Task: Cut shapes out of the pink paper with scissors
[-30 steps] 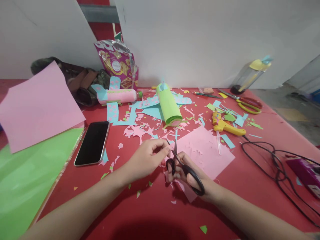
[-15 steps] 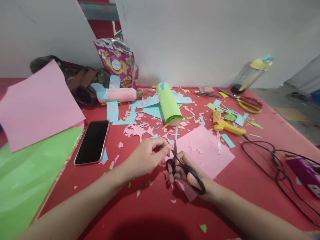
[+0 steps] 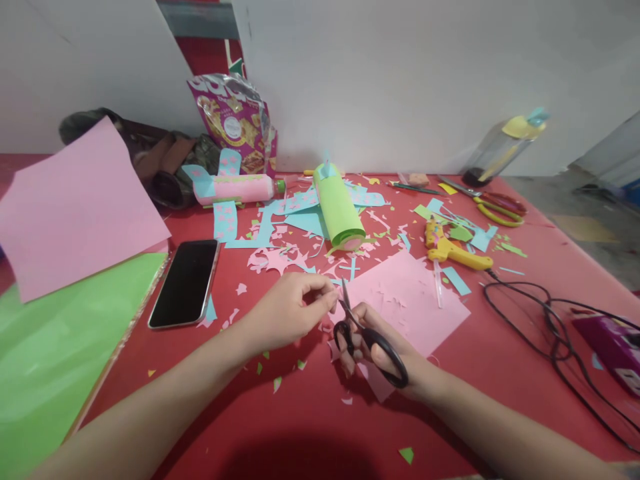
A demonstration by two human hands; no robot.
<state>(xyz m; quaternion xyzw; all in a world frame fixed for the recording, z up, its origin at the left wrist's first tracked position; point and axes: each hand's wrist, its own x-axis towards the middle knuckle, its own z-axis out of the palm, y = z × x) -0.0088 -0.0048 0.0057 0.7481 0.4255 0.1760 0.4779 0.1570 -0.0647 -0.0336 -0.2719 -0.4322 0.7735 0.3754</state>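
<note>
Over the red table, my left hand (image 3: 295,308) pinches a tiny piece of pink paper (image 3: 337,298) between thumb and fingertips. My right hand (image 3: 373,340) is closed around the black-handled scissors (image 3: 383,357), with thumb and fingers through the loops. Their blades are slightly parted and point at the pinched piece. Below and to the right of the scissors lies a pink sheet (image 3: 425,313) with small pink scraps on it. Just beyond my hands, a green paper roll (image 3: 340,207) with blue wings rests among cut scraps.
A phone (image 3: 185,283) lies left, beside green sheets (image 3: 60,360) and a pink sheet (image 3: 75,207). Behind are a pink paper-covered bottle (image 3: 240,189) and a snack bag (image 3: 235,123). To the right lie a yellow glue gun (image 3: 455,253) with its cord, large scissors (image 3: 495,207) and a clear bottle (image 3: 500,157).
The scissors have shifted slightly left, and their blades have swung a little toward my left hand. My left hand still pinches the small pink piece in nearly the same place.
</note>
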